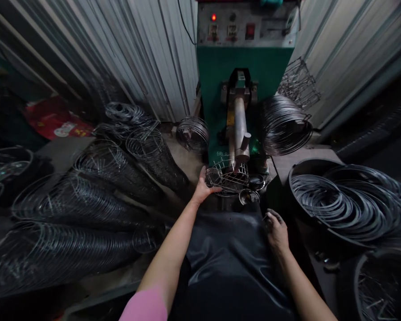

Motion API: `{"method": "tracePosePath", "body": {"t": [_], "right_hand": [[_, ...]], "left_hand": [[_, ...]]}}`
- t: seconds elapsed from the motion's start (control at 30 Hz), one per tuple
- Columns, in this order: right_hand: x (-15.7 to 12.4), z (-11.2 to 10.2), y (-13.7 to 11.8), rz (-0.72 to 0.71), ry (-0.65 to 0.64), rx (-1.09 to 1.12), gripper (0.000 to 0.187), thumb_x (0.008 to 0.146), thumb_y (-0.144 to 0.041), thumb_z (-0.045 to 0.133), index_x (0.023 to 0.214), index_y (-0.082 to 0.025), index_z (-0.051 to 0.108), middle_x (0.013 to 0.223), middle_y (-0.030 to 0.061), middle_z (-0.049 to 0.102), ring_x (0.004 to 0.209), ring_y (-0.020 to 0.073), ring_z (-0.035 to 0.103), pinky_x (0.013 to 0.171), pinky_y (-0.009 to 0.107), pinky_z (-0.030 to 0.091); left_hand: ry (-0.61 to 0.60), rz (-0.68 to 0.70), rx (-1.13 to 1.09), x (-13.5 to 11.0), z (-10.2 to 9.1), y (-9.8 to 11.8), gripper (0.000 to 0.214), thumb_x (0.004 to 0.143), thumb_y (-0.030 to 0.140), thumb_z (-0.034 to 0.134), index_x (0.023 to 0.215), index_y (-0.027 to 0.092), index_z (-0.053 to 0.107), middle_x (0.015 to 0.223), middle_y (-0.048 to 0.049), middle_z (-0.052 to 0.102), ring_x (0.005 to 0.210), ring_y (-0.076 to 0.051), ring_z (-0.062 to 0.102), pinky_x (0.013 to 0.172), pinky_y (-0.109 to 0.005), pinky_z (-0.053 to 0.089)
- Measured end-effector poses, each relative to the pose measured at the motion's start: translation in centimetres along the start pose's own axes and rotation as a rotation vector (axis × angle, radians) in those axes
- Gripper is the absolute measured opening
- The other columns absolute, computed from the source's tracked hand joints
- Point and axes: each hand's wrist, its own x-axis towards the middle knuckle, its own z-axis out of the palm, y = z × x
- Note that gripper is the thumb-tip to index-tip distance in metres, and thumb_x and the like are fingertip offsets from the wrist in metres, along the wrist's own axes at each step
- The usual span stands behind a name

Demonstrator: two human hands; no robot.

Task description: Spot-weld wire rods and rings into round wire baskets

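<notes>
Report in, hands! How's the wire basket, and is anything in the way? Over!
Left hand holding wire basket. Right hand by black apron, grip unclear. Basket at metal arm, contact unclear. Small round dish close by, possibly in the way.

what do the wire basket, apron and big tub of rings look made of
Wire basket: probably bare metal, perhaps steel; greyish, faintly shiny thin rods.
Apron: black, smooth leather-like or coated fabric; soft folds catch glossy highlights, but which is unclear.
Tub: likely plastic, black and fairly dull, with a smooth rim.
</notes>
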Motion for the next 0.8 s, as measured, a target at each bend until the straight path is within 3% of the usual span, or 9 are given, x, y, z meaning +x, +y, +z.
{"method": "tracePosePath", "body": {"t": [0.1, 0.2, 0.3, 0.4, 0.5, 0.57, 0.67, 0.8], "right_hand": [[-0.9, -0.9, 2.2, -0.239, -0.154, -0.419, 0.024, 0.063, -0.039, 0.068, 0.078, -0.020, 0.069, 0.078, 0.0041, 0.069, 0.073, 0.0185, 0.062, 0.067, 0.030, 0.049], [-1.5, -1.5, 1.9, -0.358, -0.298, -0.647, 0.023, 0.067, -0.041, 0.063, 0.075, -0.022, 0.070, 0.081, 0.0069, 0.070, 0.079, 0.0233, 0.064, 0.074, 0.036, 0.049], [-2.3, -0.1, -2.0, -0.425, -0.440, -0.780, 0.022, 0.071, -0.040, 0.058, 0.080, -0.023, 0.069, 0.083, 0.0067, 0.070, 0.080, 0.0241, 0.064, 0.074, 0.036, 0.049], [-3.6, 3.3, -7.3, -0.482, -0.602, -0.883, 0.023, 0.072, -0.035, 0.058, 0.091, -0.023, 0.064, 0.082, 0.0036, 0.069, 0.077, 0.0208, 0.063, 0.069, 0.031, 0.047], [-4.2, 7.0, -10.9, -0.533, -0.711, -1.010, 0.022, 0.066, -0.028, 0.063, 0.086, -0.021, 0.060, 0.071, -0.0012, 0.065, 0.064, 0.0152, 0.058, 0.057, 0.024, 0.043], [-4.1, 8.9, -11.6, -0.562, -0.723, -1.097, 0.020, 0.062, -0.023, 0.064, 0.080, -0.021, 0.057, 0.065, -0.0025, 0.062, 0.059, 0.0131, 0.054, 0.052, 0.021, 0.037], [-4.0, 10.3, -10.9, -0.599, -0.608, -1.177, 0.016, 0.061, -0.017, 0.062, 0.075, -0.020, 0.055, 0.062, -0.0019, 0.060, 0.056, 0.0129, 0.053, 0.049, 0.021, 0.033], [-4.2, 10.3, -9.0, -0.634, -0.412, -1.094, 0.019, 0.066, -0.014, 0.056, 0.083, -0.020, 0.058, 0.066, -0.0006, 0.063, 0.059, 0.0150, 0.056, 0.053, 0.022, 0.038]], "left_hand": [[0.062, -0.010, -0.105, 0.0, 0.5, -0.8, 0.107, 0.047, 0.026, 0.083, 0.137, 0.021, 0.025, 0.139, -0.0113, 0.037, 0.130, -0.026, 0.032, 0.106, -0.038, 0.030], [0.097, -0.027, -0.023, -0.3, 0.3, -0.5, 0.088, 0.053, 0.030, 0.079, 0.129, 0.017, 0.036, 0.128, -0.0124, 0.048, 0.122, -0.027, 0.042, 0.101, -0.040, 0.037], [0.093, 0.027, 0.149, -1.8, -0.7, 0.5, 0.087, 0.056, 0.031, 0.077, 0.130, 0.017, 0.033, 0.128, -0.0120, 0.048, 0.120, -0.025, 0.045, 0.097, -0.039, 0.041], [0.027, 0.173, 0.342, -4.3, -1.6, 2.1, 0.091, 0.055, 0.034, 0.077, 0.132, 0.017, 0.031, 0.129, -0.0128, 0.045, 0.121, -0.025, 0.044, 0.099, -0.038, 0.039], [-0.074, 0.321, 0.628, -6.7, -0.9, 4.2, 0.092, 0.051, 0.033, 0.078, 0.131, 0.016, 0.035, 0.128, -0.0128, 0.044, 0.120, -0.027, 0.043, 0.102, -0.041, 0.035], [-0.128, 0.381, 0.828, -7.7, 0.4, 5.8, 0.092, 0.048, 0.031, 0.079, 0.129, 0.017, 0.037, 0.126, -0.0127, 0.044, 0.120, -0.030, 0.041, 0.103, -0.044, 0.031], [-0.157, 0.426, 1.042, -8.3, 2.7, 8.0, 0.087, 0.047, 0.031, 0.078, 0.125, 0.019, 0.042, 0.126, -0.0123, 0.045, 0.121, -0.031, 0.038, 0.104, -0.047, 0.027], [-0.159, 0.470, 1.085, -8.1, 4.5, 9.6, 0.074, 0.048, 0.029, 0.077, 0.115, 0.020, 0.049, 0.124, -0.0112, 0.047, 0.120, -0.030, 0.039, 0.104, -0.046, 0.025]]}}
